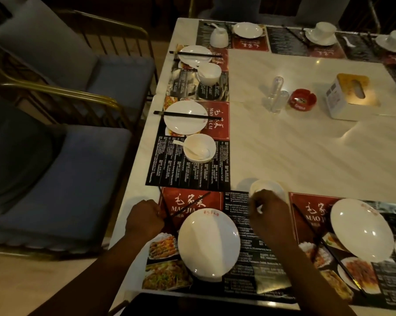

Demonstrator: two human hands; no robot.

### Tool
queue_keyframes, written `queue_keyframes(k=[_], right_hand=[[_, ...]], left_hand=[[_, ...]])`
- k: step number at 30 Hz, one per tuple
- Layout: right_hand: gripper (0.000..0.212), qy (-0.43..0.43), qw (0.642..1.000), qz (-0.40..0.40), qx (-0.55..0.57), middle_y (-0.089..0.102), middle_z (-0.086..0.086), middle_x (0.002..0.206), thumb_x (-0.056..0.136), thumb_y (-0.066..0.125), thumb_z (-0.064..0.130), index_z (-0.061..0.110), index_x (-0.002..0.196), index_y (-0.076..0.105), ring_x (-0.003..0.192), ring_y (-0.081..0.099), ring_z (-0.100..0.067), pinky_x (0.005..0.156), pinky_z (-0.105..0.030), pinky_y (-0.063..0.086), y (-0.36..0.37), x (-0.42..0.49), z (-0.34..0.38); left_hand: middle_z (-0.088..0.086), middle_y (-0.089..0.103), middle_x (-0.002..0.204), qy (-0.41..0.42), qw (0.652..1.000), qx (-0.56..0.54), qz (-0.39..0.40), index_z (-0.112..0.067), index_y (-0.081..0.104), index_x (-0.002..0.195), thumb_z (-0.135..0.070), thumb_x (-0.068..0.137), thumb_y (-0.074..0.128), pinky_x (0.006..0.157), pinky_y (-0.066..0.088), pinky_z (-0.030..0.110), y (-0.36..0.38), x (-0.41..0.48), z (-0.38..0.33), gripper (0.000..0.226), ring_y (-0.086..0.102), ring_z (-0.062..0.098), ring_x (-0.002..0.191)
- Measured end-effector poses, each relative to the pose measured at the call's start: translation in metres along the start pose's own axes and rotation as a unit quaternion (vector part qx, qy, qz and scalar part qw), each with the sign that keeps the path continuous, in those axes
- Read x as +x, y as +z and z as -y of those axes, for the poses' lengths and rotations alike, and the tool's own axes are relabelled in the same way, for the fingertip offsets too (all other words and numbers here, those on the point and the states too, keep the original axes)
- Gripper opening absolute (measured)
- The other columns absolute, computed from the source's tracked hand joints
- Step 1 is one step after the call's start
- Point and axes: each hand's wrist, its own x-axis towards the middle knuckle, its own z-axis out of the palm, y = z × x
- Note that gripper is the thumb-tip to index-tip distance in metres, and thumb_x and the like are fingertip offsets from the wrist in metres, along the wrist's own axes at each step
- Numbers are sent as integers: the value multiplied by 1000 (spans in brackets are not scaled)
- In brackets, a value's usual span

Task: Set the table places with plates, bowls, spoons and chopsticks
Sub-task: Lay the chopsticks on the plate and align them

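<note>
- The left hand (pixel 145 218) is hovering by the near-left corner of the table (pixel 306 144), its fingers curling tightly round a pair of dark chopsticks (pixel 192 204).
- The two sticks are splaying apart over the red end of the nearest placemat (pixel 244 229), just beyond the hand.
- The right hand (pixel 270 208) is hanging over the same placemat near the table's near edge, pinching a white spoon (pixel 259 209) in curled fingers. Only a small part of the spoon is showing.
- A white bowl (pixel 268 187) is standing just beyond the right hand, at the placemat's far edge. The hand is covering its near rim, and whether they are touching cannot be told.
- A white plate (pixel 209 244) is lying on the placemat between the two forearms, close to the near edge.
- Along the left edge, a second plate (pixel 184 124) is carrying chopsticks across it, with a bowl holding a spoon (pixel 199 147) beside it.
- Farther along that edge, another plate (pixel 194 58) and bowl (pixel 209 73) are sitting the same way.
- Toward the near-right corner, a tilted-looking plate (pixel 361 229) is resting beside loose chopsticks (pixel 329 254).
- Toward the middle of the table, a tissue box (pixel 349 96), a red ashtray (pixel 303 96) and clear shakers (pixel 276 94) are standing together.
- Blue-cushioned chairs (pixel 89 167) are waiting off the left edge.
</note>
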Motion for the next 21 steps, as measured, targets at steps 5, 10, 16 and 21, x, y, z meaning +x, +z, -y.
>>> queue_keyframes(k=[5, 10, 16, 21], right_hand=[[10, -143, 974, 172, -39, 69, 9, 79, 87, 61, 21, 25, 83, 69, 71, 60, -6, 65, -22, 49, 76, -19, 66], [19, -227, 933, 187, -205, 73, -3, 87, 79, 70, 26, 18, 97, 69, 93, 63, -27, 91, -40, 48, 150, -34, 103], [38, -155, 922, 206, -289, 71, -12, 108, 81, 71, 24, 12, 117, 63, 115, 59, -38, 108, -53, 36, 181, -42, 126], [23, -19, 982, 168, -84, 71, 1, 102, 89, 65, 29, 21, 110, 62, 96, 67, -20, 84, -28, 53, 176, -40, 141]], left_hand=[[5, 67, 118, -20, 1000, 6, -20, -16, 68, 115, -8, 81, 67, 94, 53, 33, -9, 6, 20, 35, 63, 22, 108], [2, 69, 118, -17, 999, -30, -10, -21, 69, 111, -5, 84, 65, 90, 57, 32, -21, 17, 50, 31, 66, 18, 101], [-1, 67, 122, 12, 999, -27, 18, -22, 67, 116, -10, 90, 66, 87, 52, 23, -19, 26, 66, 29, 65, 14, 105], [-4, 68, 119, 74, 997, -3, 37, -24, 68, 117, -16, 90, 66, 91, 52, 24, -20, 39, 69, 28, 64, 12, 105]])
